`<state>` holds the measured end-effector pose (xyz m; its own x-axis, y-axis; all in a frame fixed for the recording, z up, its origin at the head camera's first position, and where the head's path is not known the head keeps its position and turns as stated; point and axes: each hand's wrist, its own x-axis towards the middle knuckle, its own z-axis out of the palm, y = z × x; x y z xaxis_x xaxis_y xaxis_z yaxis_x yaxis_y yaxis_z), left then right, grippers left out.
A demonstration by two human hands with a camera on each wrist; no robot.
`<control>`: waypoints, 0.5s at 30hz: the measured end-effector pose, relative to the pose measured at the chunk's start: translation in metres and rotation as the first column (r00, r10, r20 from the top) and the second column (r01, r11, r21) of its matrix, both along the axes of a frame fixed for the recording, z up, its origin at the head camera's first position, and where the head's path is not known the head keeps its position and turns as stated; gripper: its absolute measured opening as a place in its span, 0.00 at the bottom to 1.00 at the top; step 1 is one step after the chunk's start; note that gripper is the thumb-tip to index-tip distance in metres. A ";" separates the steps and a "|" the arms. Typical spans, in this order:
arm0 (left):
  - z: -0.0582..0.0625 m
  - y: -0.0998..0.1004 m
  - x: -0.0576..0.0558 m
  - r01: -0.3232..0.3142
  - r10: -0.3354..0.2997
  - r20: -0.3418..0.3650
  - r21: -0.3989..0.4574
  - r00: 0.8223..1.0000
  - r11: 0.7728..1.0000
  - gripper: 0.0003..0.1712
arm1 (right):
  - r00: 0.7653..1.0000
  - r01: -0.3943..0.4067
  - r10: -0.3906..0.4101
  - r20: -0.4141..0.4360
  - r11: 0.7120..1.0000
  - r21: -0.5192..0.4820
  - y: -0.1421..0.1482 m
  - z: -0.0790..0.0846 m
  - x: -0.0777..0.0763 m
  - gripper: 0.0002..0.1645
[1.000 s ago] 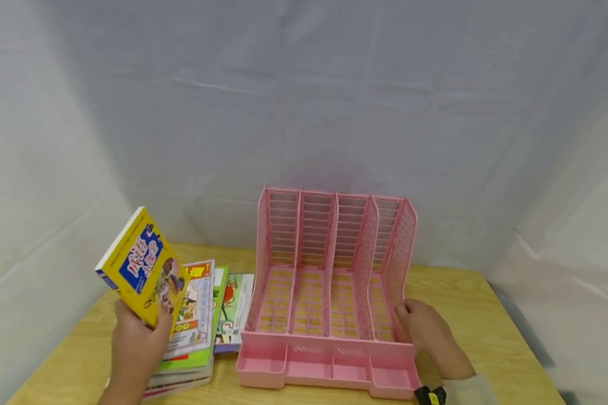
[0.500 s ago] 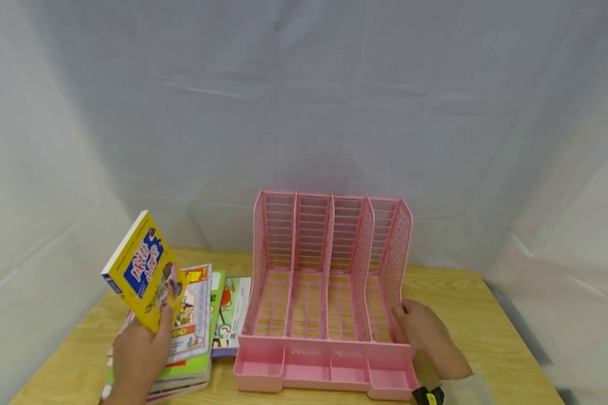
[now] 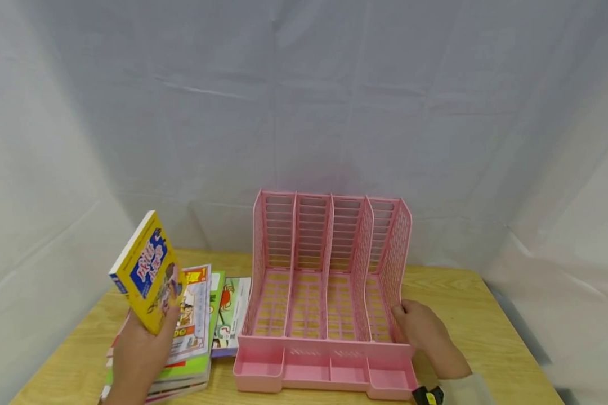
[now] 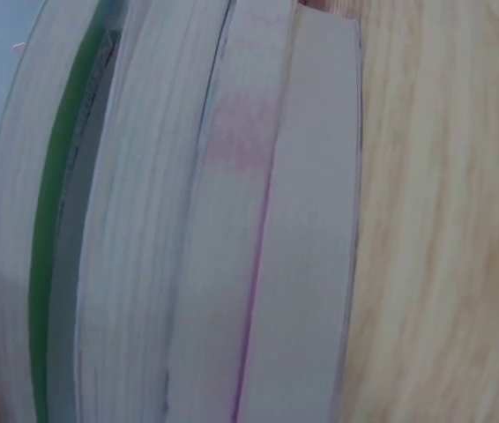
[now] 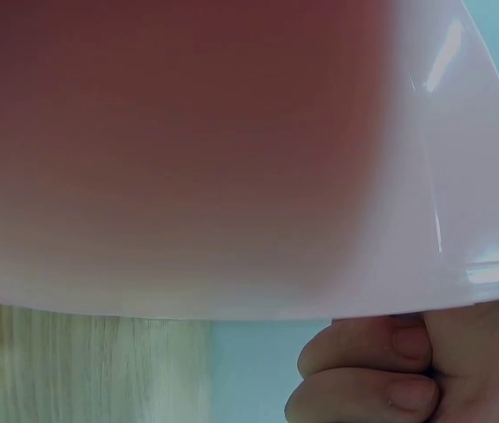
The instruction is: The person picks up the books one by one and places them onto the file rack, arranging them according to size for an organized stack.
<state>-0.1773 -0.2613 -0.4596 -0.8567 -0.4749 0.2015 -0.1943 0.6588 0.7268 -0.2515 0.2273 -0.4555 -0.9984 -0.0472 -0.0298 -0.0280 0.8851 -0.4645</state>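
Note:
My left hand (image 3: 142, 351) holds a yellow paperback book (image 3: 143, 273) with a blue title block, raised and tilted above a stack of books (image 3: 195, 320). In the left wrist view, the page edges of the stacked books (image 4: 223, 229) fill most of the picture. My right hand (image 3: 428, 337) grips the right side wall of a pink desk file rack (image 3: 324, 346) near its front. The rack stands upright, with several tall slots and small front trays. Curled fingers (image 5: 368, 370) show beside the pink plastic (image 5: 461, 132) in the right wrist view; the thumb is hidden.
A book with a crab on its cover (image 3: 230, 315) lies between the stack and the rack. Everything stands on a wooden table (image 3: 456, 292). A pale sheet (image 3: 304, 112) hangs behind and at both sides.
My left hand has moved slightly right with the yellow book, which has turned a little more upright. My right hand keeps its grip on the rack. The head view has shifted slightly.

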 end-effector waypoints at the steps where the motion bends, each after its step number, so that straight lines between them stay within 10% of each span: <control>1: 0.000 0.000 0.000 0.007 -0.007 -0.015 0.016 1.000 1.000 0.46 | 1.000 0.001 -0.001 -0.001 1.000 0.001 0.000 0.000 0.000 0.22; 15: 0.001 -0.001 0.000 0.077 -0.064 0.135 -0.091 0.989 0.993 0.46 | 1.000 0.000 0.000 -0.005 1.000 0.004 -0.001 0.002 0.000 0.22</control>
<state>-0.1770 -0.2619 -0.4583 -0.9092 -0.3965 0.1266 -0.2345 0.7393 0.6312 -0.2517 0.2267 -0.4536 -0.9986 -0.0470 -0.0250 -0.0302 0.8870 -0.4607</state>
